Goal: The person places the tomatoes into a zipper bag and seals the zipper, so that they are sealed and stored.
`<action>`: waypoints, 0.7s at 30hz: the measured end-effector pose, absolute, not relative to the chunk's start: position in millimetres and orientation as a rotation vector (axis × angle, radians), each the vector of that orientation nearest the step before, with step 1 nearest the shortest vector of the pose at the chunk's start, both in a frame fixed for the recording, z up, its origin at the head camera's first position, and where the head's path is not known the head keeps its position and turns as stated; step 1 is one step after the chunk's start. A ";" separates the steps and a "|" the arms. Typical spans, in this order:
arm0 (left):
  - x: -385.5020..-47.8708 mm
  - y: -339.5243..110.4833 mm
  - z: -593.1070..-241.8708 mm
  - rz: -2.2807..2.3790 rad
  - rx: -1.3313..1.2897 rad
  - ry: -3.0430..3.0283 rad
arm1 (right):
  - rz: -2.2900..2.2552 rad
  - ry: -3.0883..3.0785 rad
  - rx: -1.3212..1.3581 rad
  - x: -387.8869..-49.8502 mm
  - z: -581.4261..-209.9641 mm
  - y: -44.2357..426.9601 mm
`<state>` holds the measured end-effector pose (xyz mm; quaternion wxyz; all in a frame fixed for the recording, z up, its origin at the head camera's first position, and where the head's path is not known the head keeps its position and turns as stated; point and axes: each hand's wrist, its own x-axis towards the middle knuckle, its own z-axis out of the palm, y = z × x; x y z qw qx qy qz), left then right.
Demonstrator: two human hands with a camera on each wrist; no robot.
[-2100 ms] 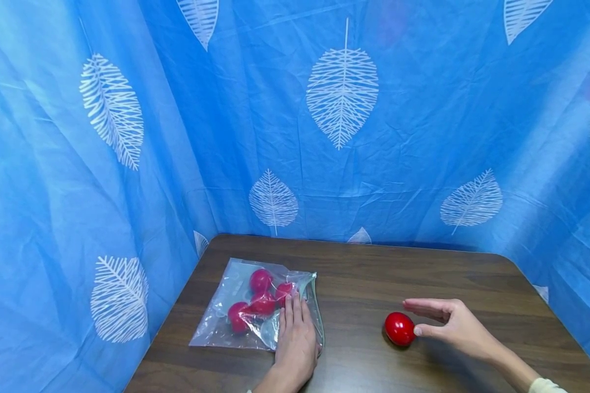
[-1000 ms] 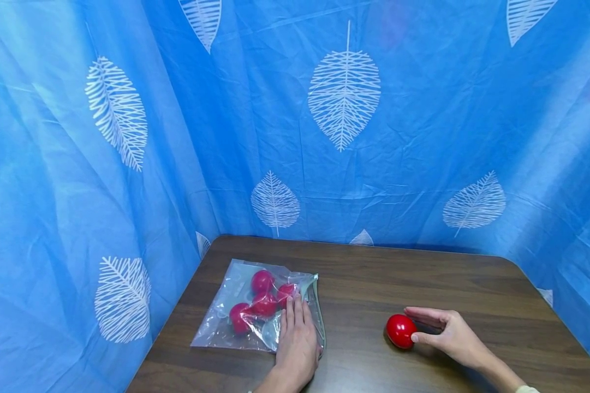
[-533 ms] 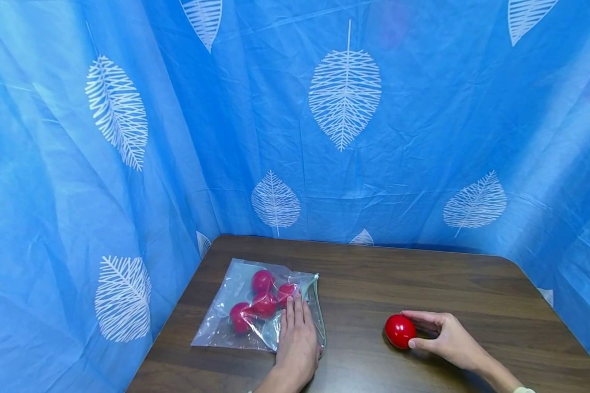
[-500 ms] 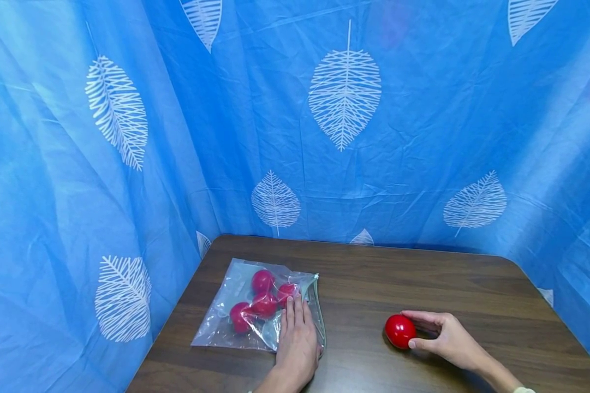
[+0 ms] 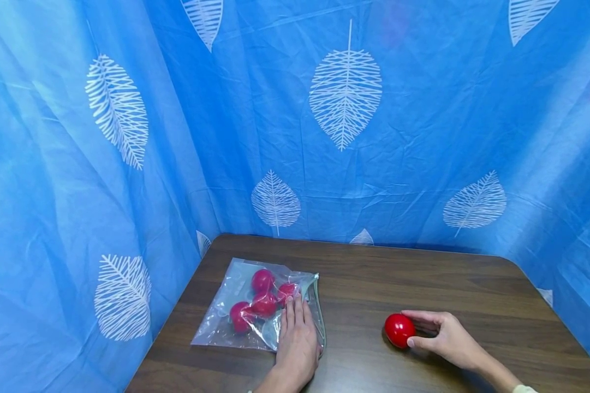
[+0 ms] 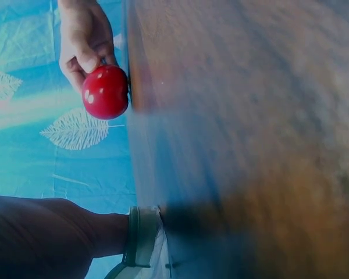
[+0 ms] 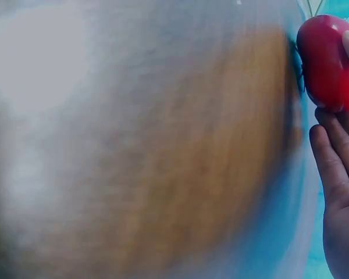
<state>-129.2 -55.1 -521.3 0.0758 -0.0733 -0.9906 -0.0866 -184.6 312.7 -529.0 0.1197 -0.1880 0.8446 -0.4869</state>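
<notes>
A shiny red tomato (image 5: 399, 331) sits on the right part of the table. My right hand (image 5: 444, 334) holds it from the right, thumb on its near side and fingers at its far side; the right wrist view shows the thumb against the tomato (image 7: 328, 64) and the fingers beneath it. Farther left lies a clear zip bag (image 5: 216, 327) with several red tomatoes inside. My left hand (image 5: 297, 346) rests flat on the bag's right part near its pale green zip edge (image 5: 319, 311), fingers straight. The palm hides part of the bag.
The dark wood-grain table (image 5: 353, 284) has rounded far corners. A blue curtain (image 5: 403, 164) with white leaf prints hangs behind it and along both sides. Bare tabletop lies between the bag and the single tomato.
My right hand has come in from the right, and its thumb and fingers have closed onto the tomato. The left hand and the bag have stayed in place.
</notes>
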 end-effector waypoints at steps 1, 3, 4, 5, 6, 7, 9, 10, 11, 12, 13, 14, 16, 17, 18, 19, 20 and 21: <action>-129.4 -54.9 -520.9 -0.264 -0.220 -2.972 | -1.431 2.467 -0.554 -185.0 -527.1 311.7; -129.5 -54.5 -520.1 -0.264 -0.218 -2.975 | -1.445 2.468 -0.568 -186.3 -523.2 309.0; -129.4 -54.3 -519.8 -0.266 -0.216 -2.978 | -1.450 2.471 -0.575 -187.2 -521.1 307.3; -129.3 -54.3 -519.5 -0.262 -0.216 -2.977 | -1.454 2.474 -0.580 -188.3 -519.1 305.4; -129.3 -54.3 -519.5 -0.257 -0.217 -2.976 | -1.455 2.480 -0.588 -189.6 -517.2 303.1; -129.0 -54.3 -519.4 -0.254 -0.217 -2.975 | -1.456 2.485 -0.594 -190.8 -515.6 300.3; -128.4 -54.3 -519.2 -0.252 -0.215 -2.975 | -1.454 2.492 -0.611 -193.5 -513.2 294.1; -128.3 -54.3 -519.3 -0.251 -0.216 -2.974 | -1.454 2.494 -0.622 -195.1 -512.3 290.5; -128.5 -54.2 -519.6 -0.257 -0.216 -2.973 | -1.457 2.489 -0.630 -196.4 -511.4 286.6; -128.7 -54.0 -519.7 -0.263 -0.216 -2.975 | -1.459 2.487 -0.640 -197.8 -510.7 282.4; -129.1 -53.9 -519.8 -0.271 -0.215 -2.978 | -1.465 2.481 -0.649 -199.3 -510.3 278.1; -129.3 -53.5 -519.2 -0.282 -0.212 -2.984 | -1.465 2.475 -0.670 -200.8 -510.1 273.9; -130.3 -53.1 -519.0 -0.298 -0.206 -2.997 | -1.470 2.459 -0.710 -203.7 -510.0 264.9; -130.9 -52.7 -519.1 -0.309 -0.201 -3.007 | -1.471 2.448 -0.726 -205.0 -510.1 260.3; -131.2 -52.5 -518.7 -0.318 -0.197 -3.015 | -1.474 2.438 -0.744 -206.4 -510.5 255.6; -131.6 -52.2 -518.4 -0.325 -0.193 -3.022 | -1.474 2.428 -0.761 -207.6 -510.9 250.9; -132.0 -52.0 -518.0 -0.333 -0.190 -3.030 | -1.469 2.419 -0.781 -208.9 -511.7 246.3; -132.2 -51.8 -518.0 -0.338 -0.185 -3.038 | -1.470 2.410 -0.789 -210.2 -512.4 241.3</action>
